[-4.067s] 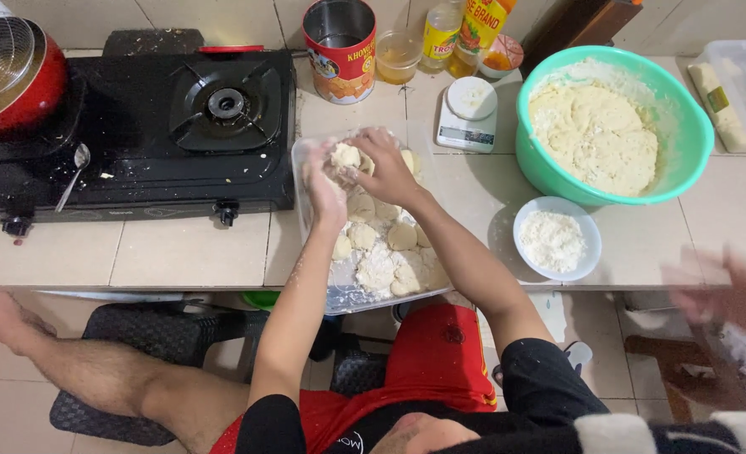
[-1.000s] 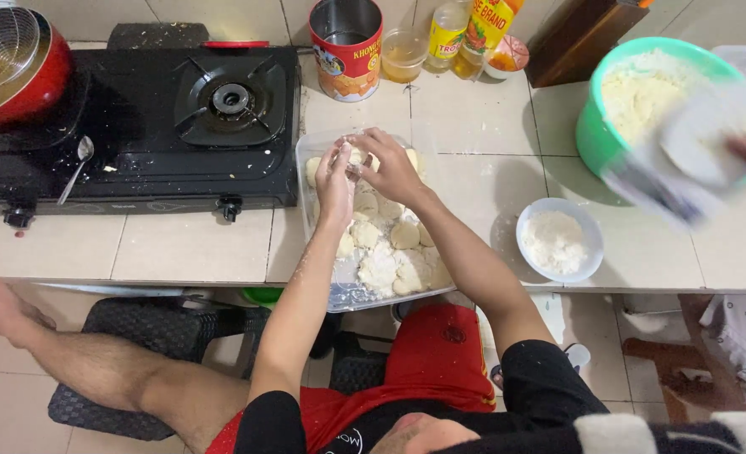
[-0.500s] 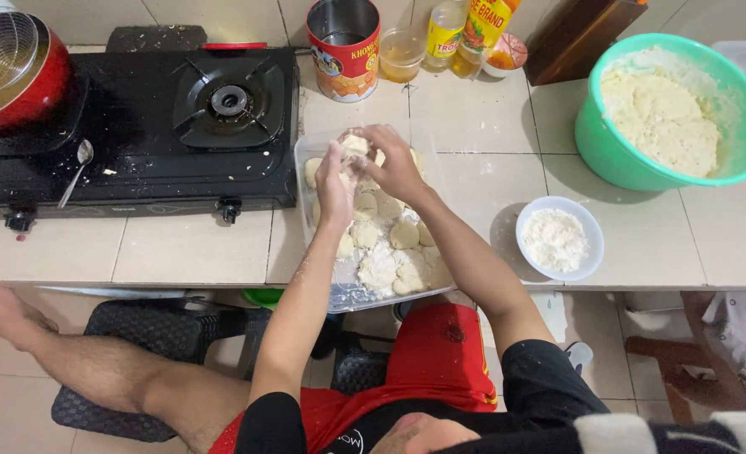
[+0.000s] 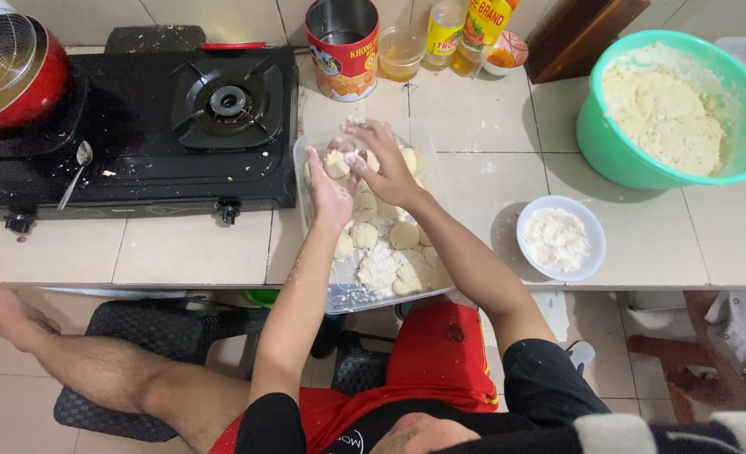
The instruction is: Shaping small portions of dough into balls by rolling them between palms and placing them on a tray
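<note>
While both hands work over the tray (image 4: 352, 296), the left hand (image 4: 329, 195) and right hand (image 4: 383, 164) curl around one dough piece (image 4: 337, 162) at its far end, fingers half closed. More dough rounds (image 4: 390, 256) fill the tray. A stove (image 4: 137, 126) sits left, a tin (image 4: 342, 46) beyond, a flour bowl (image 4: 559, 240) and green basin (image 4: 616, 151) right.

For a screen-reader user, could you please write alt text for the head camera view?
Seen from above, a seated person's left hand and right hand shape a dough piece over a clear tray of floured dough rounds on a tiled counter. A black gas stove sits left; a green bowl of dough and a small white bowl of flour sit right.
</note>
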